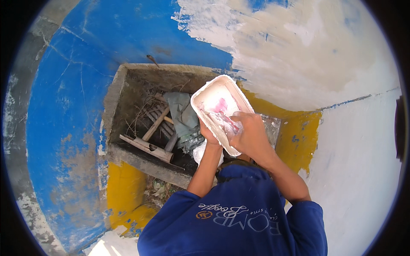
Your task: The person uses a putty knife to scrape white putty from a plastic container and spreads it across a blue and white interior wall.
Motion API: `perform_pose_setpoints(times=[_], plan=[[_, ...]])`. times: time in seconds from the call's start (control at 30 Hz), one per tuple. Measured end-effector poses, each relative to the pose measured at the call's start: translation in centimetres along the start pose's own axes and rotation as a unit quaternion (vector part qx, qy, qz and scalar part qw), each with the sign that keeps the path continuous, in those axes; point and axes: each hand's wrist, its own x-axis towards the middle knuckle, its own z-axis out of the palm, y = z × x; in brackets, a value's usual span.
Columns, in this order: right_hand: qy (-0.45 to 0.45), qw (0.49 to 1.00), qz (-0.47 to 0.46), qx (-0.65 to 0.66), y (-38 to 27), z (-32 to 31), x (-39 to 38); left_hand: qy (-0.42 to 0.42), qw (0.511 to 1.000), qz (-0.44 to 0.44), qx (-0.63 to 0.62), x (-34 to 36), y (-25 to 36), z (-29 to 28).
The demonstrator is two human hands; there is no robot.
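My left hand [208,134] grips an off-white plastic tray [197,96] from the left side, its fingers partly hidden by the tray. The tray is held tilted and has white paste and a pink smear inside. My right hand [250,136] is over the tray's lower part, fingers closed on a small paste-covered tool [228,121] with some red on it, perhaps a scraper; its exact shape is unclear. Below the tray lies a white object [198,153] I cannot make out, partly hidden by my left arm.
A concrete trough [128,151] holds bamboo pieces [156,128], dry twigs and a grey-green sack [177,111]. Around it are a blue painted wall [68,149], yellow painted patches [126,192] and a white-coated wall [299,51] with uneven edges, curving close on both sides.
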Motion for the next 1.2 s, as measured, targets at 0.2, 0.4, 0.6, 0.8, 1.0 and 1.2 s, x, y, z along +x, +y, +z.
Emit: perform_pose_setpoints(times=[0.2,0.4,0.6,0.8,1.0,1.2], plan=[[0.004,0.998,0.052,0.028,-0.3,-0.9,1.0,0.013,1.0,-0.004,-0.001,0.4,-0.2,-0.7],[-0.045,0.971,0.208,0.113,2.6,-1.9,2.0,-0.084,0.993,-0.055,-0.066,0.6,0.3,-1.2],[-0.082,0.848,0.339,0.4,7.2,-3.4,1.9,-0.005,0.993,-0.089,0.071,0.6,0.3,-0.8],[0.086,0.706,0.319,0.626,7.8,-3.8,1.6,-0.01,0.995,-0.094,-0.007,-0.2,1.5,-1.0],[0.13,0.665,0.15,0.72,7.4,-3.9,4.0,0.005,0.996,-0.083,0.004,-0.1,3.0,-2.1],[0.187,0.681,0.124,0.697,3.7,-4.6,9.5,0.001,0.998,-0.056,0.037,-1.3,4.4,-0.9]])
